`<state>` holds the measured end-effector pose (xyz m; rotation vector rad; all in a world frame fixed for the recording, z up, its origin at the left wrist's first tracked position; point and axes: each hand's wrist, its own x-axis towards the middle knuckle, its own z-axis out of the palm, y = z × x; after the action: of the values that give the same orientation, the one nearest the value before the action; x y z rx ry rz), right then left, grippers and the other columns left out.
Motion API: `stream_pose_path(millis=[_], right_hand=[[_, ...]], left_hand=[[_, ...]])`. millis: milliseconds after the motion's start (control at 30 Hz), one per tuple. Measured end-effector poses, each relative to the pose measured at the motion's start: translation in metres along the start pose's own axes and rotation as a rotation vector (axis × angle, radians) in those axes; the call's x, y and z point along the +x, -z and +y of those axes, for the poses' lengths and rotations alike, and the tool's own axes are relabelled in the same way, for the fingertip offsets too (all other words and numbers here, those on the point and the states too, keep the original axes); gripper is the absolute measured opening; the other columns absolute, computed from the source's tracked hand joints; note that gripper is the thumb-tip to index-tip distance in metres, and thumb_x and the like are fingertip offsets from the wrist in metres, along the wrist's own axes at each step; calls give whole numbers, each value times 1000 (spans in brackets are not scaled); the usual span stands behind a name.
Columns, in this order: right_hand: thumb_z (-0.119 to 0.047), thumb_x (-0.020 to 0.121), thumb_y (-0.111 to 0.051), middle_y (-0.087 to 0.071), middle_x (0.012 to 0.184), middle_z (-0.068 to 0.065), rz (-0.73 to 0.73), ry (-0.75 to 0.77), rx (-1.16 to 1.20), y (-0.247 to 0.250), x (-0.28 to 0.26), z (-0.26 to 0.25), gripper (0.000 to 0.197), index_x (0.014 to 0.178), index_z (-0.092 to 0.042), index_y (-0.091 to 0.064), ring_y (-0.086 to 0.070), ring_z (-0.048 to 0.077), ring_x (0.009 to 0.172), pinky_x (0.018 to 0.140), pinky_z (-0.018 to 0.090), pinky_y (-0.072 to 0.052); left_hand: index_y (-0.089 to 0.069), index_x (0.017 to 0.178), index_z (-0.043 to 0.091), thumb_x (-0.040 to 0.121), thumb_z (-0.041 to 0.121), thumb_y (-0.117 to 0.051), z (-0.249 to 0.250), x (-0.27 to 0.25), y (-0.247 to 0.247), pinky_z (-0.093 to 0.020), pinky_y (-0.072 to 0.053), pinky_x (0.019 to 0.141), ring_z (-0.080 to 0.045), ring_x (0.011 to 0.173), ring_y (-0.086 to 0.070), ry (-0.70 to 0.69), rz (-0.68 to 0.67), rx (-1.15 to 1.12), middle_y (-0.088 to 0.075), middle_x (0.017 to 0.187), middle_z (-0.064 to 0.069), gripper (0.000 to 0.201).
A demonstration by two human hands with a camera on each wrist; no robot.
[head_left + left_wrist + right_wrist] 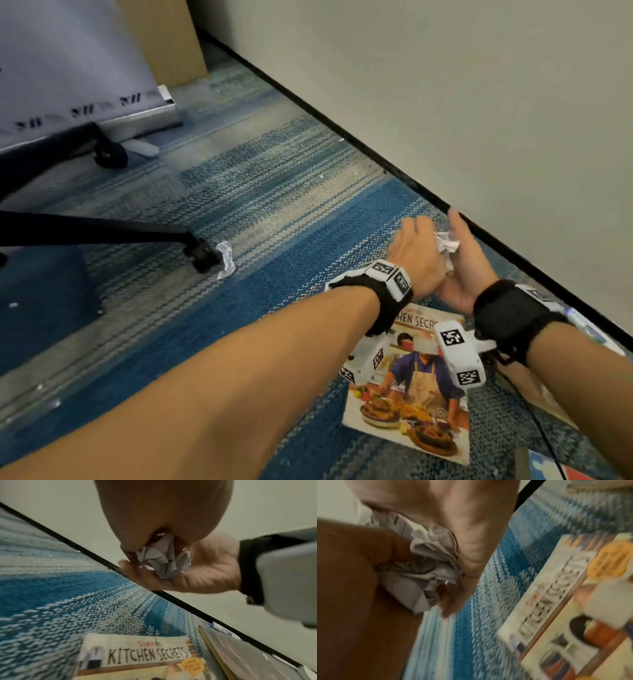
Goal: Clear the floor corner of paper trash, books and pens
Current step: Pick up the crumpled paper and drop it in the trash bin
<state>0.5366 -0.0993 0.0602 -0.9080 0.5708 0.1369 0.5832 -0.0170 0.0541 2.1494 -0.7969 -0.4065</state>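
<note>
A crumpled white paper (447, 245) (164, 559) (428, 561) is squeezed between both hands near the wall's black baseboard. My left hand (414, 253) (163, 513) curls over it from the left, fingers wrapped round the paper. My right hand (466, 267) (205, 572) lies palm-in under and beside it, fingers fairly straight. Below my wrists a "Kitchen Secrets" cookbook (411, 411) (137, 654) (556, 595) lies flat on the blue striped carpet. A second book (240, 655) lies beside it toward the wall, with a white and blue pen (221, 628) along the baseboard.
Another scrap of printed paper (226, 258) lies by a black chair caster (202, 255) at mid left. A banner stand base (137, 116) with a white marker-like object (144, 147) beside it sits at the far left. A cardboard panel (164, 34) leans behind.
</note>
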Motion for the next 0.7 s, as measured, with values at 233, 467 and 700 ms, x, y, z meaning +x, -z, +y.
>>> stream_pose_path(millis=[233, 467, 700], right_hand=[[-43, 95, -47, -70, 111, 7, -102, 31, -192, -71, 2, 16, 37, 108, -15, -68, -66, 17, 107, 94, 32, -52], [-20, 90, -63, -64, 87, 10, 58, 72, -583, -76, 8, 32, 12, 97, -11, -60, -60, 16, 64, 55, 26, -52], [-18, 88, -65, -57, 76, 3, 140, 69, -736, -46, -21, 34, 10, 84, -15, -56, -51, 13, 57, 52, 25, -51]], left_hand=[[-39, 129, 3, 73, 36, -26, -30, -23, 48, -58, -19, 111, -32, 125, -35, 120, -9, 156, -40, 129, -15, 67], [7, 154, 20, 74, 75, -59, -106, -58, 121, -39, -18, 120, -20, 147, -20, 336, -496, 105, -14, 162, 1, 117], [-2, 155, 22, 104, 26, -36, -201, -73, 167, -57, -13, 116, -37, 147, -7, 356, -587, 1173, -7, 160, -20, 62]])
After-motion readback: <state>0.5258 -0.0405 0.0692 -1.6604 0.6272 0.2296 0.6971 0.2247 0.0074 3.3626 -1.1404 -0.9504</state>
